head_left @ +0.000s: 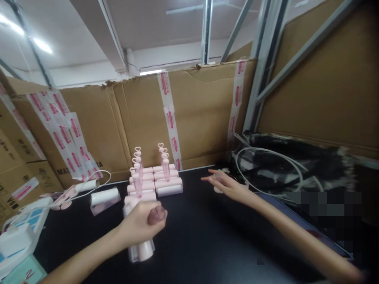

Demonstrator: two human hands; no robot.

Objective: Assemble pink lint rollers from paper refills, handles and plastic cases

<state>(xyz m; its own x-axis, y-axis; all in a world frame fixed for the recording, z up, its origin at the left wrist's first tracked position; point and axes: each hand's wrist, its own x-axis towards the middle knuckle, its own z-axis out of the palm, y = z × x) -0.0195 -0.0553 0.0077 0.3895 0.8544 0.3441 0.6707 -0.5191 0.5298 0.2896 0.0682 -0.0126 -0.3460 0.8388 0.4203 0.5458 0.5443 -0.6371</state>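
Note:
My left hand (142, 223) is closed around a pale pink roller-shaped item (141, 249) standing upright on the black table (207, 244), thumb on top. My right hand (226, 184) reaches forward over the table with fingers apart and holds nothing; a small pink piece (217, 190) lies just under it. Behind my left hand stands a stack of pink rollers (161, 182) laid in rows, with several heart-topped clear handles (137, 157) sticking up from them.
Taped cardboard walls (189, 118) close off the back and sides. A black bag with white cables (275, 169) lies at the right. Wrapped white rolls (104, 197), a white cable and boxes (20, 232) sit at the left.

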